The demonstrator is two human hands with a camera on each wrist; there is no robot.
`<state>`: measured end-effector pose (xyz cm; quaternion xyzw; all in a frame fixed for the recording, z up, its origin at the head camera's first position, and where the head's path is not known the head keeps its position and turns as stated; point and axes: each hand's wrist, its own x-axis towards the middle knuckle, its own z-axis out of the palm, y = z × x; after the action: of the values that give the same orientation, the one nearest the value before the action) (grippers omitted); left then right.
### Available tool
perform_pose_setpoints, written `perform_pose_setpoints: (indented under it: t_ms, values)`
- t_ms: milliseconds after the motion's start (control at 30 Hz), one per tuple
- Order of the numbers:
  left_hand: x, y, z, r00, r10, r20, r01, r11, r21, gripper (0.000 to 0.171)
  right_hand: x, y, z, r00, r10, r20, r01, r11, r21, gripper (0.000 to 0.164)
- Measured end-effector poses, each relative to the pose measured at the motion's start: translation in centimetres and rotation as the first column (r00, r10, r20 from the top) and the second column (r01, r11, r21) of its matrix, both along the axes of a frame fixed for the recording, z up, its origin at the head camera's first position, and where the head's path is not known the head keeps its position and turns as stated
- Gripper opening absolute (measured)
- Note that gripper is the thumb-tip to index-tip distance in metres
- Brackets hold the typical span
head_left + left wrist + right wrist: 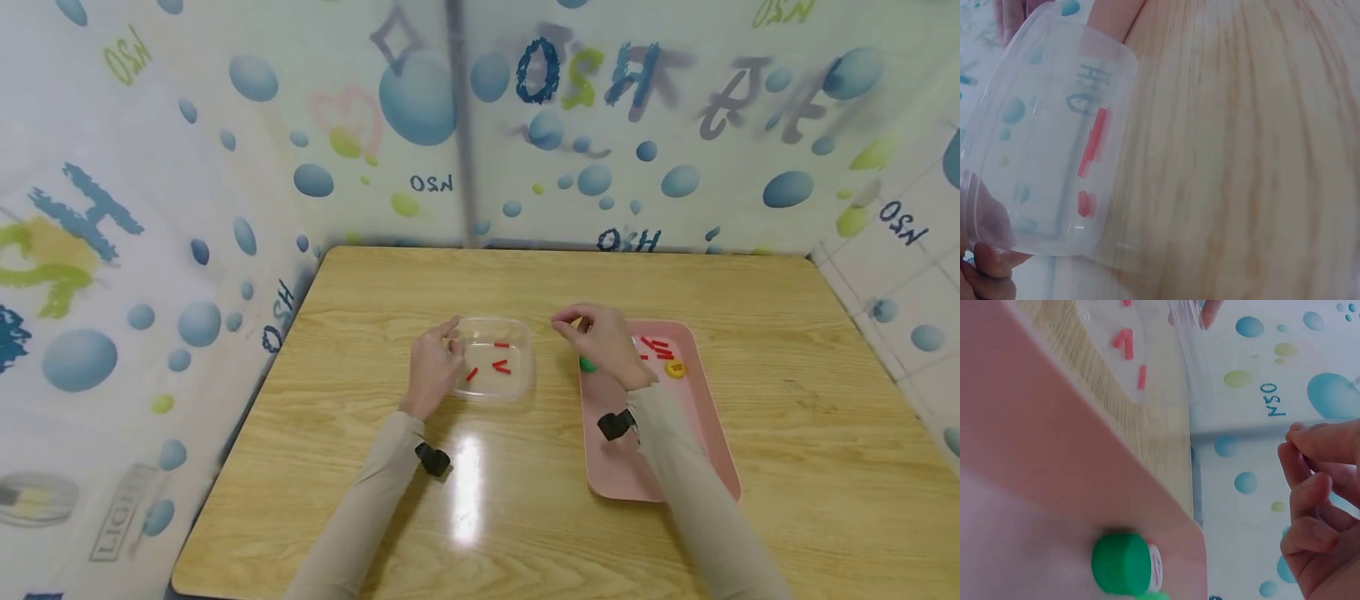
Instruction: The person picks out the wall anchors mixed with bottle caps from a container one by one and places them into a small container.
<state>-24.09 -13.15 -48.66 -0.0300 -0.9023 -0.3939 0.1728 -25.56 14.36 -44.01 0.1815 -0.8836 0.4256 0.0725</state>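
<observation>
Container (pixel 491 395), clear, sits near centre of the head frame with red pieces (pixel 502 344) inside; left hand (pixel 435 367) grips its left rim. Pink tray (pixel 615 475), right of centre, bears more red pieces (pixel 664 357). Right hand (pixel 602 340) is at the tray's upper left corner, thumb and forefinger tips together; whether they pinch anything cannot be told. Judged step: moving pieces from tray to container. Next move, if loaded, calls for reaching leftward over the container.
</observation>
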Motion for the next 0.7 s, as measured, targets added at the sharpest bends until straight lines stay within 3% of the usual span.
perform_pose_setpoints:
  t_ms: [233, 500, 700]
  values:
    - [-0.1, 0.0, 0.3, 1.0, -0.011, 0.003, 0.011, 1.0, 0.003, 0.045, -0.2, 2.8, 0.5, 0.999, -0.034, 0.001, 0.034, 0.998, -0.054, 0.016]
    - [-0.4, -0.4, 0.5, 0.999, -0.034, -0.014, 0.034, 0.999, -0.003, 0.047, -0.1, 6.5, 0.4, 0.989, -0.135, 0.066, 0.135, 0.991, 0.006, 0.023]
    - [-0.1, -0.1, 0.0, 0.998, -0.051, -0.021, 0.051, 0.998, -0.022, 0.047, 0.5, 8.4, -0.4, 0.991, -0.132, 0.002, 0.132, 0.991, -0.03, 0.019]
